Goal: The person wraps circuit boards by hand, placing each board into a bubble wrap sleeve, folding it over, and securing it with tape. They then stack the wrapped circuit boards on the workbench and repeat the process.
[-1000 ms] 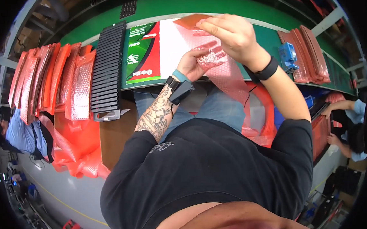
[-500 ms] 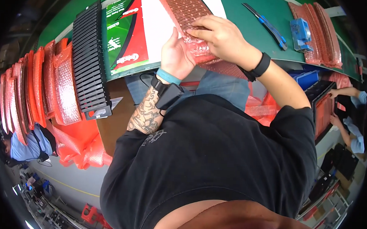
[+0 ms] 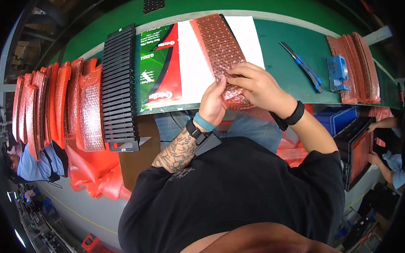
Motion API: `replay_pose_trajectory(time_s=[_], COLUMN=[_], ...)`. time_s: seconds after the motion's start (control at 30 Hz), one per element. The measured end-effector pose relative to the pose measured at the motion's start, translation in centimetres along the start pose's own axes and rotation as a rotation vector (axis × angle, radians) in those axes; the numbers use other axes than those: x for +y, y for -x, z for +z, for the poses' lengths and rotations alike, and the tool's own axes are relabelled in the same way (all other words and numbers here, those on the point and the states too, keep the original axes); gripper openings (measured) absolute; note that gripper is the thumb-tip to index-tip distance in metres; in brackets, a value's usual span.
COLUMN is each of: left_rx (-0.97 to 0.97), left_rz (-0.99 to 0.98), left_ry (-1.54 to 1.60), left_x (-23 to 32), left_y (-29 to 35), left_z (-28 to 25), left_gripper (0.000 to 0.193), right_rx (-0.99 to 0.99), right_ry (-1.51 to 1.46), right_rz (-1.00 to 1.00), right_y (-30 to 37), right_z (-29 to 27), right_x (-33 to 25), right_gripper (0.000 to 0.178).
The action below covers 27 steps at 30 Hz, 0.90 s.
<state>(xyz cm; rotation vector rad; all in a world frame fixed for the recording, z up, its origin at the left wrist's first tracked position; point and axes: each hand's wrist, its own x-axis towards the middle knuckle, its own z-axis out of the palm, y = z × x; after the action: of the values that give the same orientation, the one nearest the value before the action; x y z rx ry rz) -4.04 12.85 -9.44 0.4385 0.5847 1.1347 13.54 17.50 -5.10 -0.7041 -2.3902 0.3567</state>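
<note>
A long dark slatted piece in red bubble wrap (image 3: 219,43) lies lengthwise in front of me, its near end reaching over the table edge. My left hand (image 3: 213,104) grips the left side of that near end, thumb against the wrap and the other fingers partly hidden. From the right, my right hand (image 3: 260,87) presses its bent fingers onto the top of the folded wrap. Underneath lie a white sheet (image 3: 256,43) and a printed green and red cardboard piece (image 3: 158,63).
On the green table (image 3: 281,84), a blue utility knife (image 3: 304,67) and blue tape dispenser (image 3: 338,73) lie right, beside wrapped pieces (image 3: 363,68). A black slatted panel (image 3: 119,84) and several wrapped bundles (image 3: 59,104) stand left. A co-worker's hands (image 3: 375,143) hold a dark frame far right.
The view has shifted, so the table sits lower and further right. My left thumb, raised beside the wrap before, now rests against its edge. My right fingers stay on the wrap.
</note>
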Motion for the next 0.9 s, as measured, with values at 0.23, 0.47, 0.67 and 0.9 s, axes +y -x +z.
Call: replay_pose_trajectory(time_s=[0.23,0.47,0.67,0.9], left_rx=[0.059,0.079,0.086,0.07], left_rz=[-0.027,-0.012,-0.017,-0.01], left_ry=[0.099,0.042,0.06,0.038], left_x=[0.4,0.0,0.5,0.2], left_y=[0.1,-0.1,-0.2,-0.5], left_z=[-0.6,-0.5,-0.5,-1.1], left_gripper=[0.04,0.037,0.036,0.037], right_rx=[0.204,-0.069,0.114,0.309], right_ry=[-0.492,-0.729,-0.772,-1.007], right_rz=[0.592,1.14,0.944,0.982], right_y=[-0.3,-2.6,-2.0,-1.4], right_z=[-1.4,0.1,2.6,4.4], right_x=[1.7,5.2,5.4,4.4], right_gripper=[0.04,0.03,0.018,0.031])
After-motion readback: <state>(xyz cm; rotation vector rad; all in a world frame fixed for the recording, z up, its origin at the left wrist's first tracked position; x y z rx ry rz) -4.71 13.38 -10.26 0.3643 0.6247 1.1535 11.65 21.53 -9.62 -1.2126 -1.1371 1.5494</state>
